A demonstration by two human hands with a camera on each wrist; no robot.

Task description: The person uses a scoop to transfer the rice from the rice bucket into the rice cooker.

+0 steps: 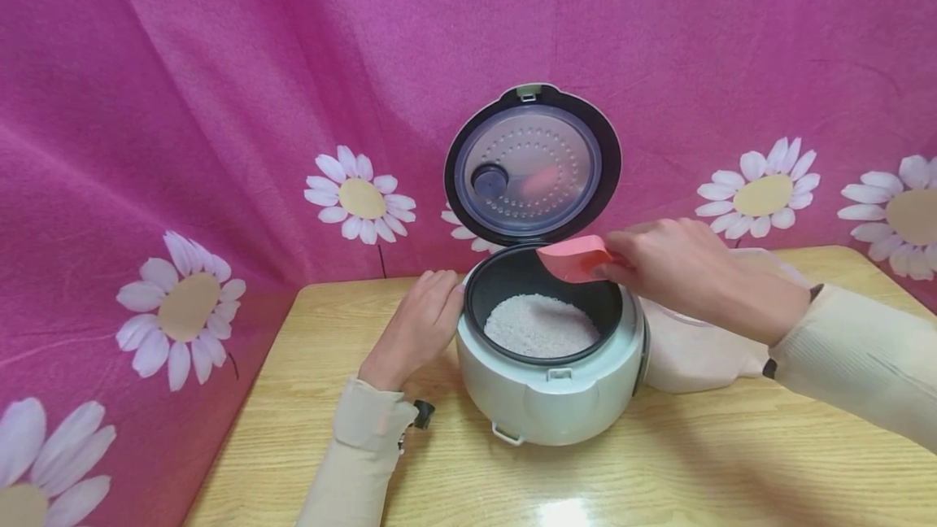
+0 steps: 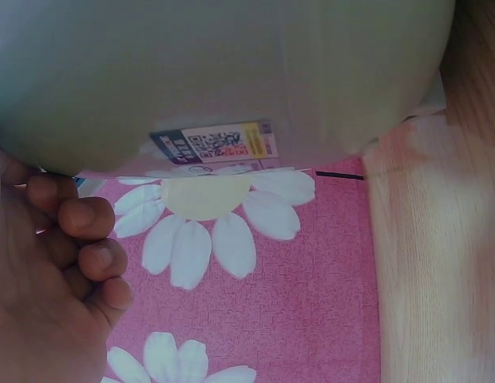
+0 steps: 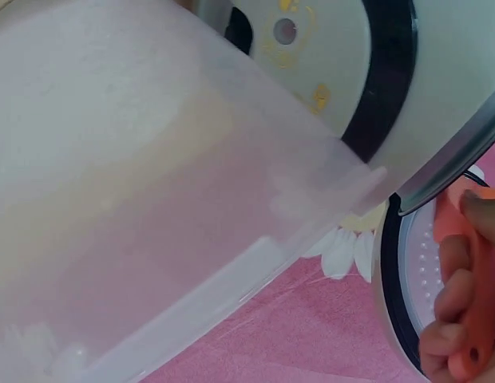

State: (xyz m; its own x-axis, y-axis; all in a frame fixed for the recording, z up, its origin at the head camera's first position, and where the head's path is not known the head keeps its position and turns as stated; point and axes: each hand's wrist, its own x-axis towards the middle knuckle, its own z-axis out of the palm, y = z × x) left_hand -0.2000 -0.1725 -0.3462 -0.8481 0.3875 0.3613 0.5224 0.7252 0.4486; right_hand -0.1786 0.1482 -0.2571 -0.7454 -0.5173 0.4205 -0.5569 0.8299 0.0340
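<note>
A pale green-white rice cooker (image 1: 549, 405) stands on the table with its lid (image 1: 533, 169) raised. White rice (image 1: 542, 325) lies in its dark inner pot (image 1: 479, 303). My right hand (image 1: 669, 263) grips a coral-pink scoop (image 1: 574, 257) by its handle, over the pot's back right rim. In the right wrist view, fingers curl round the scoop's handle (image 3: 477, 319). At the cooker's left side, my left hand (image 1: 428, 315) holds the upper edge. Its fingers (image 2: 92, 217) are curled against the outer wall in the left wrist view; the thumb is hidden there.
A translucent container (image 1: 695, 356) stands right of the cooker, partly under my right forearm; its wall (image 3: 152, 199) fills much of the right wrist view. The wooden table (image 1: 307, 397) backs onto a magenta cloth (image 1: 329, 39) with daisies.
</note>
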